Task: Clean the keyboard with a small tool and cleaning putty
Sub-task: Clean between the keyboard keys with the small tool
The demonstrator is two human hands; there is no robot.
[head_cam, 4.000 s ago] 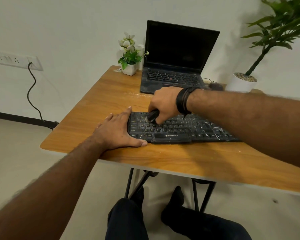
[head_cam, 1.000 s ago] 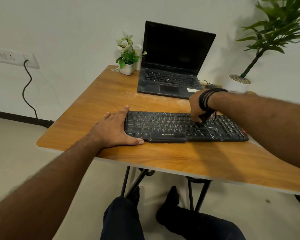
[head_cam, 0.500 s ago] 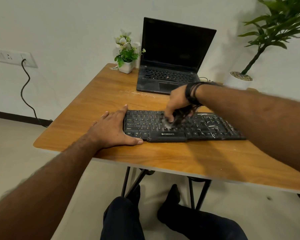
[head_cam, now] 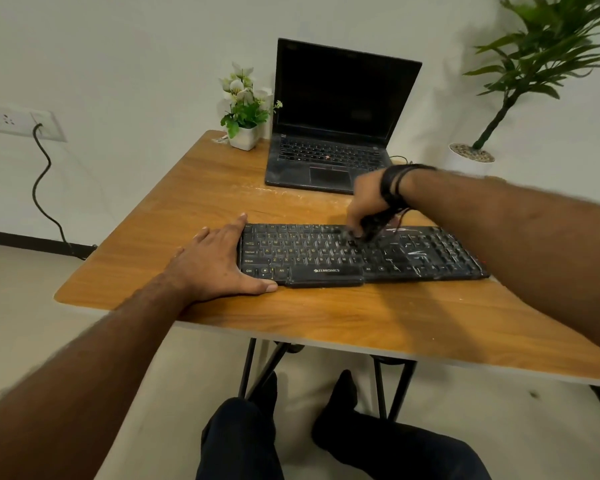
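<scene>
A black dusty keyboard (head_cam: 312, 258) lies across the middle of the wooden table (head_cam: 326, 317), with white streaks on its right half. My left hand (head_cam: 219, 265) lies flat on the table against the keyboard's left end, thumb along its front edge. My right hand (head_cam: 368, 199) grips a small dark tool (head_cam: 371, 226), blurred, with its tip down on the upper key rows near the keyboard's middle. No putty can be made out.
An open black laptop (head_cam: 329, 133) stands behind the keyboard. A small white pot of flowers (head_cam: 245, 116) sits to its left, a tall potted plant (head_cam: 471, 157) at the back right. A wall socket with a black cable (head_cam: 40, 181) is at the left.
My right hand with the tool has swept along the keys, from the right part to the middle and now back a little right and up. My left hand has stayed in place.
</scene>
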